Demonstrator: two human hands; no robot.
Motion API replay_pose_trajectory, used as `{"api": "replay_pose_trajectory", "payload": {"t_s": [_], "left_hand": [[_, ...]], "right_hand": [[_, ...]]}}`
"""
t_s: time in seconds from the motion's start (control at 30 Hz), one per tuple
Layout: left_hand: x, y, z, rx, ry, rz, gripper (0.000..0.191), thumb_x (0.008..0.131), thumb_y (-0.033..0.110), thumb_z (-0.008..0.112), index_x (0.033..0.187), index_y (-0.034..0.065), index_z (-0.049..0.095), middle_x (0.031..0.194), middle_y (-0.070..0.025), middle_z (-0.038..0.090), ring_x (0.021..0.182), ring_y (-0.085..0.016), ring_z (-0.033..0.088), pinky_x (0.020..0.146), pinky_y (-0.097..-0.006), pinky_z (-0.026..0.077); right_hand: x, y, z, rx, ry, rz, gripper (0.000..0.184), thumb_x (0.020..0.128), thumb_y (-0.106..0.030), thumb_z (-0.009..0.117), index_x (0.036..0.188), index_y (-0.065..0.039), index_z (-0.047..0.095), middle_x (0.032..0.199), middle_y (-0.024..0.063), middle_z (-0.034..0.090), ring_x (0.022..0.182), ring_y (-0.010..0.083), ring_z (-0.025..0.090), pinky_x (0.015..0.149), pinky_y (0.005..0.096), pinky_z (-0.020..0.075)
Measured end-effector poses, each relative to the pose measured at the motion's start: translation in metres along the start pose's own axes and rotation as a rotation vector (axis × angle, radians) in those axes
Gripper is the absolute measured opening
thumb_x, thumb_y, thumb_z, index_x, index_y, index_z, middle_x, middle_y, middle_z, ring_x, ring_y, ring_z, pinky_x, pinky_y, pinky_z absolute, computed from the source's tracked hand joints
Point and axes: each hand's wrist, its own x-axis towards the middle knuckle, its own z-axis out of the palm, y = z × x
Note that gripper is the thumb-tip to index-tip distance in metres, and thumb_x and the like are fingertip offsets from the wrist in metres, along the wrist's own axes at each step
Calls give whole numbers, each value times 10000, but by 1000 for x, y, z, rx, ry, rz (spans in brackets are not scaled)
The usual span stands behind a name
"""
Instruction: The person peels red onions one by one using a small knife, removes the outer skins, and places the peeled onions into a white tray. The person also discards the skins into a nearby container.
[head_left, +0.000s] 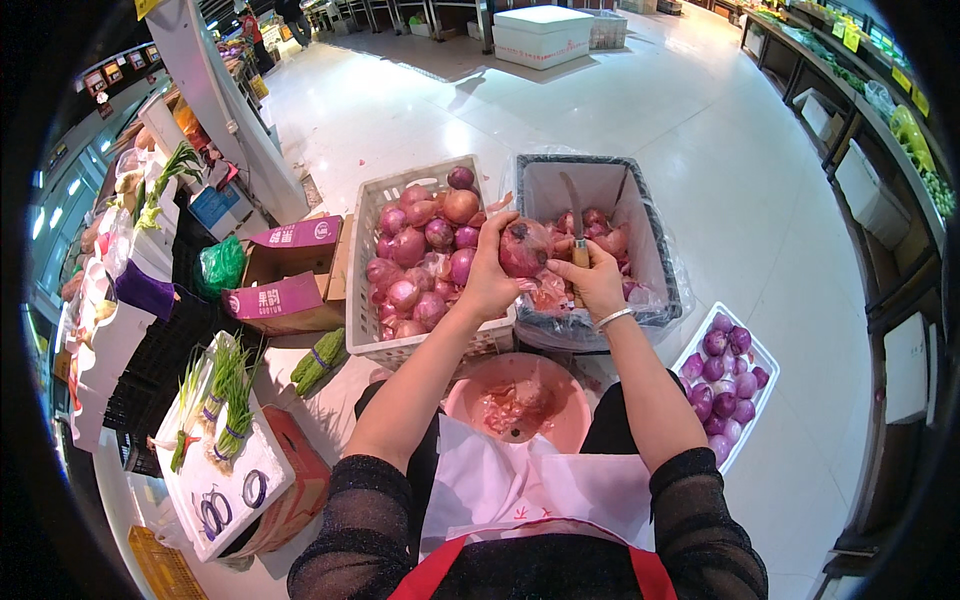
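A large red onion (523, 248) with dark, dry patches sits in my left hand (489, 271), above the gap between two containers. My right hand (595, 283) grips the wooden handle of a curved knife (574, 202), its blade pointing up and away from me. The right thumb and fingertips are at the onion's right side. On the left, a white plastic crate (358, 300) is heaped with unpeeled red onions (409, 247). At right, a lined bin (637, 202) holds onions and loose skins. Below my wrists is a pink basin (574, 390) with onion skins in it.
Peeled onions fill a white foam tray (772, 375) on the floor at right. To the left are an open purple carton (285, 296), a bundle of green vegetables (319, 361) and spring onions (232, 405) on a foam board (259, 517). Produce shelves (840, 142) line the far right.
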Motion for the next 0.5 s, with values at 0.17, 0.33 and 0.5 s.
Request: {"api": "replay_pose_trajectory", "payload": {"t_s": [0.17,0.33,0.5], "left_hand": [[2,-2,3,256,12,192,970,493,73,880,1319,82,372,1364,-109,399,1241,-257,436,1045,-362,376],[-2,-2,4,-104,11,-17,908,580,142,866,1323,56,351,1270,-135,453,1170,-244,484,991,-352,413],[0,-8,-2,-377,-38,-330,884,608,56,825,1323,80,304,1207,-130,486,1100,-225,542,870,-351,511]], "right_hand": [[2,4,-1,24,-9,60,223,774,-112,772,913,-36,615,718,-37,574,580,45,494,517,199,400],[6,6,-5,66,-36,3,195,812,-151,744,895,-26,618,701,-23,574,603,47,507,521,219,407],[0,3,-4,-581,46,-404,237,911,-265,607,891,-29,610,686,92,594,590,199,578,528,336,437]]}}
